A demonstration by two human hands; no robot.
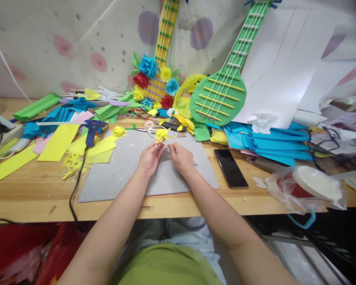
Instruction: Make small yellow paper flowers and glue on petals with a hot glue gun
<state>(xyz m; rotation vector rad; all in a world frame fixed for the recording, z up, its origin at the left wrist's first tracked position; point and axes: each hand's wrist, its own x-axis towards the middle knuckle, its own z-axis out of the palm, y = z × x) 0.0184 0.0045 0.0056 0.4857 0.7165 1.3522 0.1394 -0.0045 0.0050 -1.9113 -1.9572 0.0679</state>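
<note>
My left hand (150, 158) is closed, its fingertips pinching the base of a yellow paper flower (161, 135) above the grey cutting mat (106, 184). My right hand (181, 159) wraps round a thin pale stick (195, 162); one end sticks out past the little-finger side, and the other reaches toward the flower. Whether stick and flower are joined I cannot tell. Just behind the flower lie scissors (139, 130), partly hidden by it. A second yellow paper flower (119, 131) rests at the mat's far left corner.
A blue glue gun (93, 130) lies left on yellow paper strips (58, 143), its cord running over the front edge. Right of the mat is a black phone (230, 168). Behind stand a green paper instrument (218, 97) and a flower-trimmed yellow one (166, 35). A plastic-wrapped cup (308, 184) sits right.
</note>
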